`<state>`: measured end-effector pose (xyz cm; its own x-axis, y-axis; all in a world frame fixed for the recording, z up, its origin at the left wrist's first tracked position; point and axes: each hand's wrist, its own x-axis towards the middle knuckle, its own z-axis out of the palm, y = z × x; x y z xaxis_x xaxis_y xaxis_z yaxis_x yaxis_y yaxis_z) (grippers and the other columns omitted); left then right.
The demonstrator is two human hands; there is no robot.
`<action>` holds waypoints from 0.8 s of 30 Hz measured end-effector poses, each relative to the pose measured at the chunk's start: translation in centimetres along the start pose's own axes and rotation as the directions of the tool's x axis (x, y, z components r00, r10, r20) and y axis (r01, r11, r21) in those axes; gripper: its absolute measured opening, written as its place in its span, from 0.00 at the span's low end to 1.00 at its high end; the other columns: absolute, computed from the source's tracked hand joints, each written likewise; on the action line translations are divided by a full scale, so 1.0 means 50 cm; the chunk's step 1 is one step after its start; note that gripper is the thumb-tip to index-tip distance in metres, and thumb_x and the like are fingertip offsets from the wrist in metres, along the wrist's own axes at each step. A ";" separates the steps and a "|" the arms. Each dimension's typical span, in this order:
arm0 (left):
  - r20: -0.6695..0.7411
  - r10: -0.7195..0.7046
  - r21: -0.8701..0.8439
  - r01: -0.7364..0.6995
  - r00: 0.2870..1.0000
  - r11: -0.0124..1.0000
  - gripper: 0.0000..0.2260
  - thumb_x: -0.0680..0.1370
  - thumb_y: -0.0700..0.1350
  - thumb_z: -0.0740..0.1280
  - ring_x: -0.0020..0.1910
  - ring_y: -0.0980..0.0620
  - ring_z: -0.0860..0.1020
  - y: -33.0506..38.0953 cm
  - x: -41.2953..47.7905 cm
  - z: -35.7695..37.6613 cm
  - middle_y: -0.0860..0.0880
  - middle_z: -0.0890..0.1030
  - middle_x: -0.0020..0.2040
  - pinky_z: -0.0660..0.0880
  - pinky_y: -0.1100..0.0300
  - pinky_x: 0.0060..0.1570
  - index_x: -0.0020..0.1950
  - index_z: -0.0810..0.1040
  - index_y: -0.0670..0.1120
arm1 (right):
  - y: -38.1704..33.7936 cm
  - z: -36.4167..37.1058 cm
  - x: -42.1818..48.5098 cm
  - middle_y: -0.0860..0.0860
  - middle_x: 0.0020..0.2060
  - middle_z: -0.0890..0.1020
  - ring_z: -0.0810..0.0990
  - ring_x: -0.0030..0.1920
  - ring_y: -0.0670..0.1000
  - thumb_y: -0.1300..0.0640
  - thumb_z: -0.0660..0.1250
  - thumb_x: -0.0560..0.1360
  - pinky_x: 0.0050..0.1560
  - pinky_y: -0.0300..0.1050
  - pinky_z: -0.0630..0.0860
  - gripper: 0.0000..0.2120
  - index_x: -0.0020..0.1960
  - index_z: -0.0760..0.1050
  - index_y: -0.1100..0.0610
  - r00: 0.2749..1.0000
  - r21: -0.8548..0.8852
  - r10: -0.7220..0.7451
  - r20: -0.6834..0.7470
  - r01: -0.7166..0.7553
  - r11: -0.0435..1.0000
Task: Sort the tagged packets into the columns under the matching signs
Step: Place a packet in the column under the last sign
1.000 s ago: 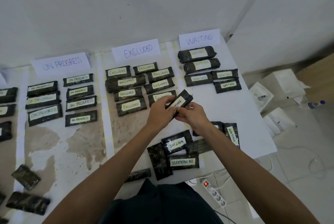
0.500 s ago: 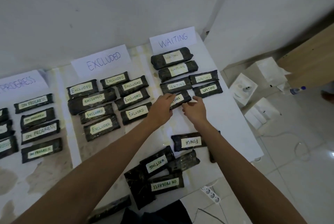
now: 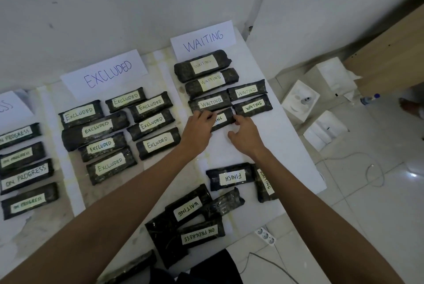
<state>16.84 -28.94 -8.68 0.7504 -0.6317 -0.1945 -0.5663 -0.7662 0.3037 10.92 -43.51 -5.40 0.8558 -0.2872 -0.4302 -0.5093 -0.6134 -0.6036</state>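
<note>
A dark packet tagged WAITING (image 3: 222, 120) lies flat on the white table (image 3: 282, 146), in the third row under the WAITING sign (image 3: 203, 39). My left hand (image 3: 197, 131) covers its left end and my right hand (image 3: 246, 138) pinches its right end, so only the tag's last letters show. Other WAITING packets (image 3: 252, 106) lie in rows just above it. The EXCLUDED sign (image 3: 107, 73) heads its own column of packets (image 3: 151, 106). ON PROGRESS packets (image 3: 26, 176) fill the far left column.
Near the front edge sits a loose pile: a FINISH packet (image 3: 231, 177), two WAITING packets (image 3: 189, 208) (image 3: 265, 182), an ON PROGRESS packet (image 3: 200, 233) and untagged ones. White boxes (image 3: 300, 101), a power strip (image 3: 266, 236) and cables lie on the floor to the right.
Both hands carried the WAITING packet from mid-air over the table's middle up to the WAITING column and set it down flat. The camera view shifted right.
</note>
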 end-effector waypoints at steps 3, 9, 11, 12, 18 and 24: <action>-0.014 -0.016 -0.027 0.015 1.000 1.000 0.27 0.76 0.42 0.65 0.65 0.42 0.64 0.007 -0.016 -0.009 0.45 0.66 0.70 0.64 0.52 0.60 0.74 0.61 0.46 | 0.011 -0.014 -0.019 0.57 0.61 0.73 0.76 0.56 0.56 0.62 0.67 0.74 0.56 0.39 0.69 0.25 0.70 0.67 0.59 0.997 -0.069 -0.065 0.035 0.067 0.995; -0.006 -0.001 -0.189 0.000 1.000 0.982 0.19 0.76 0.41 0.64 0.61 0.44 0.68 0.010 -0.106 -0.005 0.47 0.73 0.64 0.66 0.52 0.59 0.67 0.72 0.47 | 0.043 -0.026 -0.100 0.55 0.58 0.75 0.74 0.57 0.53 0.61 0.71 0.70 0.56 0.43 0.72 0.26 0.68 0.70 0.55 0.902 -0.388 -0.119 0.415 0.294 0.874; 0.021 0.005 -0.248 0.000 1.000 0.969 0.17 0.75 0.41 0.64 0.58 0.44 0.70 0.013 -0.144 0.007 0.46 0.75 0.61 0.69 0.52 0.58 0.65 0.74 0.47 | 0.059 -0.012 -0.122 0.55 0.59 0.73 0.72 0.59 0.56 0.57 0.72 0.70 0.56 0.49 0.73 0.27 0.67 0.69 0.54 0.869 -0.557 -0.131 0.476 0.414 0.720; 0.034 -0.008 -0.284 0.018 0.999 0.959 0.17 0.75 0.41 0.64 0.58 0.44 0.71 0.015 -0.163 0.015 0.46 0.75 0.60 0.69 0.51 0.58 0.64 0.75 0.47 | 0.066 -0.005 -0.131 0.55 0.59 0.72 0.72 0.58 0.57 0.56 0.71 0.70 0.54 0.50 0.72 0.27 0.67 0.69 0.54 0.862 -0.609 -0.156 0.483 0.459 0.647; 0.119 -0.191 -0.527 0.225 0.974 0.819 0.17 0.75 0.41 0.65 0.59 0.45 0.72 0.035 -0.242 0.037 0.44 0.75 0.59 0.69 0.56 0.60 0.64 0.74 0.45 | 0.068 0.012 -0.144 0.55 0.54 0.76 0.75 0.55 0.56 0.59 0.69 0.72 0.52 0.50 0.72 0.16 0.58 0.74 0.56 0.904 -0.517 -0.201 0.377 0.385 0.764; 0.271 -0.409 -0.803 0.438 0.872 0.403 0.19 0.77 0.42 0.66 0.52 0.50 0.76 0.064 -0.277 -0.005 0.48 0.77 0.56 0.73 0.63 0.44 0.68 0.68 0.47 | 0.018 -0.002 -0.173 0.52 0.45 0.81 0.79 0.43 0.52 0.58 0.74 0.70 0.40 0.42 0.75 0.09 0.48 0.78 0.56 0.983 -0.063 -0.079 0.166 0.091 0.994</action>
<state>4.73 -22.62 -4.76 0.7933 -0.2693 -0.5460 0.3743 -0.4915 0.7863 3.06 -41.66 -2.15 0.8667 -0.1115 -0.4863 -0.4226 -0.6822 -0.5967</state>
